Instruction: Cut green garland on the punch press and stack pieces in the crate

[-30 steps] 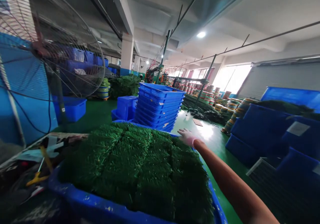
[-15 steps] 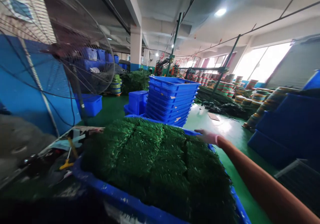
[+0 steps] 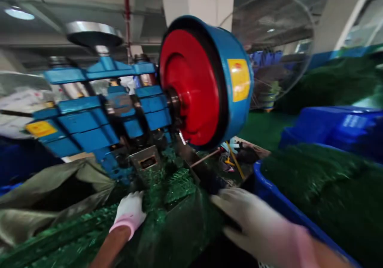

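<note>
Green-painted floor (image 3: pixel 263 124) and a pale square column (image 3: pixel 206 0) form the background to the blue metal machine (image 3: pixel 86 118) that we face, which has a big round red wheel (image 3: pixel 194 88) on its right side. Loose, bristly green strips (image 3: pixel 179 182) lie just below its grey metal block with a rectangular opening (image 3: pixel 145 154). Our left hand (image 3: pixel 131 212), in a white glove with a pink cuff, is beside them, fingers reaching forward; we cannot tell whether it grips any strands. Our right hand (image 3: pixel 251 216), gloved alike and blurred, is loosely spread with the thumb apart and nothing visible in it, near a blue plastic tub (image 3: pixel 271 188) heaped with dark green bristly material (image 3: pixel 308 176); whether it touches the tub, we cannot tell. For handling the strips well, we judge it best to work with flat, relaxed fingers, steadying them from both sides so that the bristles lie one way and do not tangle. We would do well to hold fingertips and cuffs clear of the opening and the wheel, since loose strands could snag a glove.
</note>
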Motion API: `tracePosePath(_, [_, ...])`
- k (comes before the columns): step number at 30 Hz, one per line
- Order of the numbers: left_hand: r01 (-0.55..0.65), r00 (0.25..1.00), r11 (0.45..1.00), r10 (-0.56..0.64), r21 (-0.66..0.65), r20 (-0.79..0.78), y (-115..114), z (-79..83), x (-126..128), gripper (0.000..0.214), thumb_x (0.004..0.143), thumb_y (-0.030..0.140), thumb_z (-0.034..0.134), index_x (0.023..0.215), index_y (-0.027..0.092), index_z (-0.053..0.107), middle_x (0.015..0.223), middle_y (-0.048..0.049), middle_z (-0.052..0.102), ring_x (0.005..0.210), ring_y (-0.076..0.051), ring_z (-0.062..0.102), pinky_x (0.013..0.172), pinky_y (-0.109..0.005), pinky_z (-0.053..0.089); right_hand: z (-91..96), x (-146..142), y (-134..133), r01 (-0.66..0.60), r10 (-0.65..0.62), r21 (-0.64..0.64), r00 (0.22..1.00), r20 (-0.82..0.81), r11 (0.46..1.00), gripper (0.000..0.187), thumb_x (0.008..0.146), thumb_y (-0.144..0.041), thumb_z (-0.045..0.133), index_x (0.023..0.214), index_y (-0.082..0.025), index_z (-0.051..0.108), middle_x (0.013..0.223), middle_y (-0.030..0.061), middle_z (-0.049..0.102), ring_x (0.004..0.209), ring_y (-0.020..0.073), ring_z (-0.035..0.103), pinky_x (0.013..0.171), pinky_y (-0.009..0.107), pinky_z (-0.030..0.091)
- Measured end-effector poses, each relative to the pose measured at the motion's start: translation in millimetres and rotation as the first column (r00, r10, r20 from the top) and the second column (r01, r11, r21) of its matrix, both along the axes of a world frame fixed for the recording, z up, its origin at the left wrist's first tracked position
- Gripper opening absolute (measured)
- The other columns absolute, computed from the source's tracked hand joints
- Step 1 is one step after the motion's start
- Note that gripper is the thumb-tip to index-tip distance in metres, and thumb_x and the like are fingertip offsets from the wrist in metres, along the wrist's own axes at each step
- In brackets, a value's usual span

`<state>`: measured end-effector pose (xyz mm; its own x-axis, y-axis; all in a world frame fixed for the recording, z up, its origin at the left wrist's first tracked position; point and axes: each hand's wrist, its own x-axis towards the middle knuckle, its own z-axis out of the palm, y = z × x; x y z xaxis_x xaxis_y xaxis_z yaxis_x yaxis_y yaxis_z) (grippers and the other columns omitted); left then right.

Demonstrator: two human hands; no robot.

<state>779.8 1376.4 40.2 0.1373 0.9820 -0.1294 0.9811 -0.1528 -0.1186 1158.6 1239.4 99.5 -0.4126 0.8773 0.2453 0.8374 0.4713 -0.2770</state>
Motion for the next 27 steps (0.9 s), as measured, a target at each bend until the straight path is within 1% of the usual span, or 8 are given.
tracePosePath(3, [-0.027, 1.0, 0.999, 0.027, -0.025, 0.013, -5.3, 4.2, 7.9, 0.072, 0.067, 0.015, 0.069, 0.138, 0.011, 0.058, 0.137, -0.0191, 0.062, 0.126, -0.032, 0.058, 0.11, -0.041, 0.044, -18.2, -110.6, 85.2, -0.12, 0.132, -0.065, 0.963, 0.234, 0.991, 0.084, 0.08, -0.035, 0.07, 0.154, -0.009, 0.04, 0.153, 0.0208, 0.048, 0.144, 0.0403, 0.038, 0.121, 0.06, 0.03])
tracePosePath(6, [-0.01, 0.997, 1.0, 0.012, -0.027, 0.072, -12.6, 10.1, 14.3, 0.085, 0.06, 0.015, 0.067, 0.144, 0.013, 0.053, 0.139, -0.0166, 0.06, 0.128, -0.033, 0.056, 0.115, -0.043, 0.039, -39.8, -160.0, 136.7, -0.145, 0.186, -0.132, 0.901, 0.393, 0.981, 0.076, 0.081, -0.028, 0.069, 0.148, -0.001, 0.046, 0.146, 0.0266, 0.054, 0.142, 0.0399, 0.043, 0.122, 0.058, 0.027])
tracePosePath(11, [-0.099, 0.995, 0.995, 0.099, -0.024, 0.023, -42.0, 16.1, -72.8, 0.088, 0.061, 0.029, 0.068, 0.147, 0.023, 0.052, 0.134, -0.0126, 0.066, 0.13, -0.035, 0.054, 0.12, -0.053, 0.025, -63.2, -165.6, 161.3, -0.168, 0.251, -0.224, 0.872, 0.42, 0.96, 0.037, 0.085, -0.02, 0.062, 0.119, -0.01, 0.07, 0.117, 0.0183, 0.072, 0.114, 0.0306, 0.065, 0.113, 0.044, 0.041])
tracePosePath(14, [-0.224, 0.973, 0.971, 0.218, -0.082, -0.075, -63.2, 17.0, -139.2, 0.058, 0.069, 0.034, 0.065, 0.125, 0.021, 0.07, 0.126, -0.0138, 0.072, 0.124, -0.034, 0.06, 0.114, -0.047, 0.034, -66.5, -158.7, 152.2, -0.186, 0.28, -0.26, 0.875, 0.395, 0.947, 0.058, 0.078, -0.044, 0.075, 0.123, -0.008, 0.068, 0.125, 0.0202, 0.068, 0.117, 0.0353, 0.062, 0.108, 0.044, 0.046])
tracePosePath(16, [-0.249, 0.965, 0.963, 0.238, -0.101, -0.109, -69.9, 17.7, -156.8, 0.05, 0.073, 0.029, 0.061, 0.121, 0.019, 0.072, 0.126, -0.0147, 0.072, 0.124, -0.032, 0.062, 0.112, -0.042, 0.037, -67.8, -153.7, 135.3, -0.203, 0.295, -0.247, 0.855, 0.427, 0.947, 0.076, 0.069, -0.046, 0.082, 0.131, -0.007, 0.063, 0.127, 0.0221, 0.065, 0.117, 0.0385, 0.061, 0.109, 0.049, 0.045])
tracePosePath(21, [-0.169, 0.984, 0.985, 0.167, -0.024, -0.063, -50.2, 17.4, -89.6, 0.056, 0.069, 0.014, 0.058, 0.123, 0.013, 0.07, 0.123, -0.0167, 0.072, 0.12, -0.034, 0.061, 0.108, -0.043, 0.041, -65.5, -140.7, 94.7, -0.259, 0.306, -0.165, 0.826, 0.472, 0.952, 0.058, 0.078, -0.02, 0.069, 0.135, -0.014, 0.062, 0.115, 0.0175, 0.069, 0.109, 0.0339, 0.063, 0.114, 0.053, 0.039])
tracePosePath(24, [-0.079, 0.997, 0.997, 0.079, 0.003, -0.003, -30.2, 17.2, -34.3, 0.051, 0.066, 0.011, 0.059, 0.115, 0.012, 0.072, 0.117, -0.0165, 0.073, 0.115, -0.034, 0.062, 0.105, -0.043, 0.042, -61.0, -141.9, 105.7, -0.208, 0.212, -0.06, 0.867, 0.451, 0.976, 0.082, 0.075, -0.029, 0.075, 0.15, -0.014, 0.047, 0.147, 0.0208, 0.053, 0.141, 0.0411, 0.042, 0.123, 0.06, 0.024])
tracePosePath(27, [-0.048, 0.999, 0.999, 0.048, 0.002, 0.023, -28.0, 17.7, -29.6, 0.056, 0.065, 0.014, 0.062, 0.12, 0.015, 0.07, 0.121, -0.0154, 0.071, 0.117, -0.033, 0.061, 0.107, -0.044, 0.04, -61.5, -149.3, 134.2, -0.18, 0.215, -0.121, 0.863, 0.457, 0.976, 0.104, 0.072, -0.044, 0.081, 0.156, -0.006, 0.034, 0.159, 0.0252, 0.037, 0.151, 0.0426, 0.026, 0.125, 0.061, 0.019])
